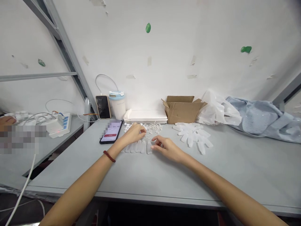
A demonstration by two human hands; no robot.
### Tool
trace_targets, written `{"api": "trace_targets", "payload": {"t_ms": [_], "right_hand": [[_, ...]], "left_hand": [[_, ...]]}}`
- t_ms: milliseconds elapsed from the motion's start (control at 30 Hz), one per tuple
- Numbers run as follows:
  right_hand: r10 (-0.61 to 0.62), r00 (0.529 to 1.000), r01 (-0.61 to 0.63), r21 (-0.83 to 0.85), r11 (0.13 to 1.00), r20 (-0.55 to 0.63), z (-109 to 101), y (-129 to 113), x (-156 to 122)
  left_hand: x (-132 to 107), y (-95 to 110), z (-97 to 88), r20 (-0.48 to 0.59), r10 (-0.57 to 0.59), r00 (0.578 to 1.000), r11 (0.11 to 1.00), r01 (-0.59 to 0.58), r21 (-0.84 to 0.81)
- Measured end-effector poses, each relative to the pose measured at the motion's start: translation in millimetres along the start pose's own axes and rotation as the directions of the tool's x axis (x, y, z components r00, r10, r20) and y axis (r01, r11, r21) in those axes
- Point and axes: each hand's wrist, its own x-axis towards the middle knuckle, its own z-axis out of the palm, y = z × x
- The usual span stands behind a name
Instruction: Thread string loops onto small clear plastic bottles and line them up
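My left hand (135, 133), with a dark red bead bracelet on its wrist, is closed in a pinch above a pile of thin white cords (154, 128). A white cord (148, 135) runs from its fingertips. My right hand (168, 148) has thumb and index finger apart, the thumb at the right edge of a translucent plastic sleeve (149, 147) lying flat. Left of that sleeve, several similar translucent sleeves (138, 147) lie side by side in a row below my left hand. More loose translucent sleeves (191, 135) are spread in a heap to the right.
Behind stand a cup (117, 105), a propped phone (103, 107), a white stack (147, 116), a cardboard box (182, 110) and a plastic bag (218, 110). Another phone (111, 131) lies at left. Blue cloth (263, 117) lies right. A person's hand (7, 121) shows far left.
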Motion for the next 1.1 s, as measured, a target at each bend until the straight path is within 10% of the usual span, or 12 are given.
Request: {"api": "trace_targets", "payload": {"t_ms": [200, 467, 667, 900, 1100], "right_hand": [[-0.076, 0.997, 0.076, -0.045, 0.996, 0.018, 4.8, 0.0, -0.6], [-0.328, 0.839, 0.097, -0.473, 0.876, -0.434, -49.7, 14.9, 3.7], [-0.179, 0.895, -0.135, -0.630, 0.764, -0.408, -81.3, 45.0, 2.8], [0.128, 0.956, -0.279, -0.690, 0.668, -0.263, -92.4, 41.8, -1.5], [0.078, 0.953, -0.270, -0.698, 0.664, -0.294, -99.2, 49.2, -0.6]], "left_hand": [[20.8, 12.5, 10.8, 0.127, -0.033, 0.991, 0.999, 0.035, -0.012], [24.4, 11.6, 11.0, -0.018, -0.055, 0.998, 0.998, 0.056, 0.004], [7.7, 17.3, -5.4, -0.269, -0.077, 0.960, 0.982, 0.028, -0.185], [-9.7, 32.6, 4.0, -0.208, 0.004, 0.978, 0.985, -0.040, -0.167], [-13.0, 44.1, 12.0, -0.212, 0.142, 0.967, 0.989, -0.147, -0.009]]}}
